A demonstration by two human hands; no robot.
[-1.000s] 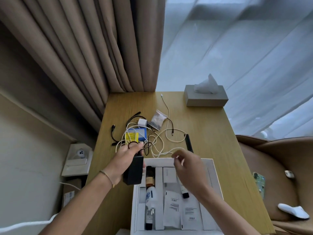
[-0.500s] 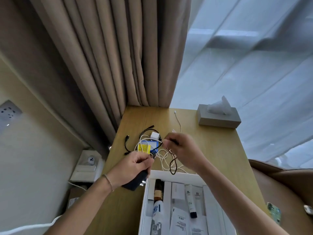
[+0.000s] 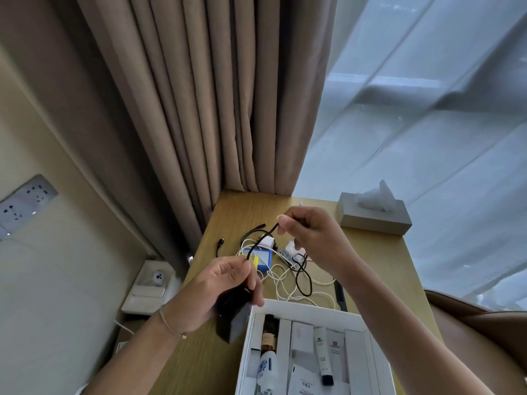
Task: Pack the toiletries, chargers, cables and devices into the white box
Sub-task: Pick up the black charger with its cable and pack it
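My left hand (image 3: pixel 225 283) grips a black charger brick (image 3: pixel 232 317) just left of the white box (image 3: pixel 302 307). A black cable (image 3: pixel 261 238) runs taut from that hand up to my right hand (image 3: pixel 310 238), which pinches it above the desk; the rest of the cable hangs in a loop (image 3: pixel 302 277). The box holds a brown bottle (image 3: pixel 269 334), a white bottle, a tube (image 3: pixel 322 354) and sachets. Behind, a tangle of white cables (image 3: pixel 285 280), a white plug (image 3: pixel 268 241) and a blue and yellow packet (image 3: pixel 262 259) lie on the desk.
The wooden desk (image 3: pixel 370 252) meets a beige curtain (image 3: pixel 214 109) at its back edge. A grey tissue box (image 3: pixel 373 220) stands at the back right. A black pen-like stick (image 3: pixel 340 295) lies behind the box. A brown chair (image 3: pixel 484 323) is on the right.
My right hand has lifted the black cable higher and stretched it away from my left hand. The head camera has tilted up, so the desk sits lower in view.
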